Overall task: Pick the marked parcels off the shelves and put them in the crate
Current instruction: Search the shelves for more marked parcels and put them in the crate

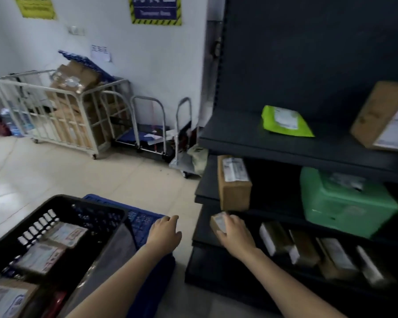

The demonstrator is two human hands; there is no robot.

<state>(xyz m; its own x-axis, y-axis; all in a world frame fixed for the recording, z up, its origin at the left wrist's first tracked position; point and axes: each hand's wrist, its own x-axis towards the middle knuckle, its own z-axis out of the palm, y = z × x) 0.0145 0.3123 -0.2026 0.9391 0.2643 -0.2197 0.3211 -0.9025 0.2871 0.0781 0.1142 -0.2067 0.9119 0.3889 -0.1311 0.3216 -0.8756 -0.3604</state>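
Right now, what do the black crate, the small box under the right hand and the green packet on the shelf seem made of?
Black crate: seemingly moulded plastic, matte, perforated walls.
Small box gripped by the right hand: likely brown cardboard, dull, white paper label.
Green packet: probably a plastic film mailer, slight sheen, lying flat and soft-edged.

The crate [115, 216] sits left, parcels [66, 232] in it; the shelves [239, 138] stand right, the left hand [164, 232] between them. The right hand [236, 235] holds a small parcel [217, 222] at a low shelf's left end, beneath a box [233, 184].
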